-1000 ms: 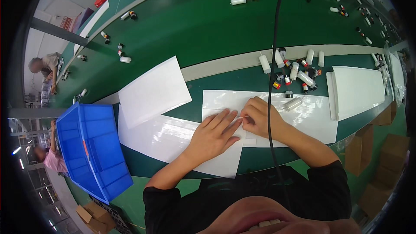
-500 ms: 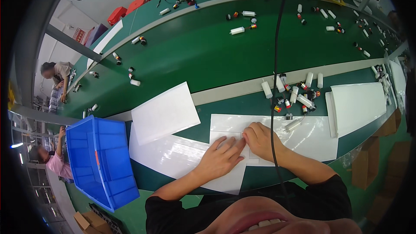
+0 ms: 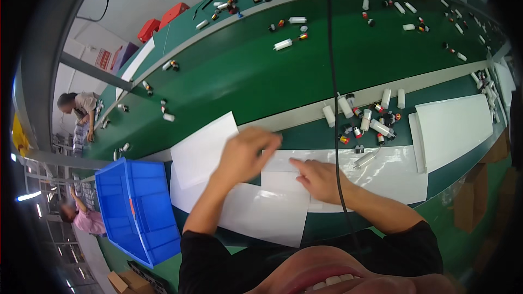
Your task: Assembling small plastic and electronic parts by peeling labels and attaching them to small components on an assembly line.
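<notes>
My left hand (image 3: 245, 153), somewhat blurred, is raised above a white sheet (image 3: 199, 147) on the left side of the bench. Its thumb and fingers look apart, and I see nothing between them. My right hand (image 3: 322, 181) rests on a small white paper piece (image 3: 280, 181) lying over glossy white sheets (image 3: 272, 207). The index finger is stretched out to the left, the thumb lies below it, and the remaining fingers are partly hidden. Just right of that hand, a white cylinder with a thin tip (image 3: 365, 160) lies on another glossy sheet (image 3: 400, 177).
Beyond the sheets lies a cluster of small white cylindrical parts (image 3: 366, 118) with black, red and yellow ends. A folded white paper stack (image 3: 452, 130) is at the right, a blue bin (image 3: 147, 185) at the left. A black cable (image 3: 332, 60) hangs across. More parts lie on the green belt (image 3: 234, 71).
My left hand has lifted off the paper and moved up and to the left, away from my right hand. My right hand stays at the paper, its index finger now stretched out.
</notes>
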Motion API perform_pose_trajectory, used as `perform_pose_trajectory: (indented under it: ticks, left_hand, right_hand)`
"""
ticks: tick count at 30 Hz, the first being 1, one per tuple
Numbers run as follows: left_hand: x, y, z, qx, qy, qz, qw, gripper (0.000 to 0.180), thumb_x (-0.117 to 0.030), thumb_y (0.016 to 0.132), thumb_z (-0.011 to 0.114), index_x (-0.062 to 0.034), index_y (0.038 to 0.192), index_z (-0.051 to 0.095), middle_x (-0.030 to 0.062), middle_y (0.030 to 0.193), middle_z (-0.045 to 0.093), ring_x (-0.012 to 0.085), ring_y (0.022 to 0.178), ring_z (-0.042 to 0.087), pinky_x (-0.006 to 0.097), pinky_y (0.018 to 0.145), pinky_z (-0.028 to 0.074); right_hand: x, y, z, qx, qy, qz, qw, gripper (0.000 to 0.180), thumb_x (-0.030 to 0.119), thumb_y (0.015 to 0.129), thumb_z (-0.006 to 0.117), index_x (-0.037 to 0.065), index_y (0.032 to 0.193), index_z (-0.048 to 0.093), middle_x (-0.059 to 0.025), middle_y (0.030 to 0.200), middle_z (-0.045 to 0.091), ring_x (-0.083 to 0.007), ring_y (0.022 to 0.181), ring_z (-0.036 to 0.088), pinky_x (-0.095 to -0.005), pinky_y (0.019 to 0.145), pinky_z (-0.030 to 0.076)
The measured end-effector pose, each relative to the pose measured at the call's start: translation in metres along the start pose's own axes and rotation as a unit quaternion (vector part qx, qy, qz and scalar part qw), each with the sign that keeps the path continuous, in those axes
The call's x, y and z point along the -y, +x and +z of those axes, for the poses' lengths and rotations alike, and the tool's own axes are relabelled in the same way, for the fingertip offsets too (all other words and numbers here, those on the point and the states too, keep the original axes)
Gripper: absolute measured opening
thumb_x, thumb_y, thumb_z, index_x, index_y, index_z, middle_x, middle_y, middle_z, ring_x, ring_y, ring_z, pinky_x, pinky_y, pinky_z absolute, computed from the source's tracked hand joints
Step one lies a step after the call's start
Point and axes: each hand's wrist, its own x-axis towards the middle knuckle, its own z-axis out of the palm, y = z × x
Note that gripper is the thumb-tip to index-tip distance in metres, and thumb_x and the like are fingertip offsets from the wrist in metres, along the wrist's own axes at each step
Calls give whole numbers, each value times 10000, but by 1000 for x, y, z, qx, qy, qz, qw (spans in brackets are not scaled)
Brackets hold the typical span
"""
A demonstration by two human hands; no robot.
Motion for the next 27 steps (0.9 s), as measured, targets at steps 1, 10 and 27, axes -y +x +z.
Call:
perform_pose_trajectory:
  ticks: [1,10,27]
  left_hand:
    - [5,28,-2,5,59,-16,998,119,-57,798,645,-43,908,686,91,905,693,300,824,646,369,788,501]
    - [119,235,72,53,321,-39,945,405,-284,837,663,-23,1138,596,177,1013,652,361,977,598,445,825,498]
    - [-7,32,29,-69,-656,-251,708,394,-96,918,586,45,1278,506,156,982,670,145,803,648,214,694,533]
  right_hand:
    - [-2,1,-2,-10,-32,-36,999,296,62,801,613,32,1095,600,-71,832,546,-221,719,610,-333,610,514]
    - [7,-10,-20,-35,-62,-138,988,171,147,759,556,61,907,573,-45,813,505,-172,708,579,-292,559,500]
    - [12,-2,-33,-209,-39,-186,959,385,168,732,705,17,1070,599,-103,977,546,-215,769,576,-326,643,490]
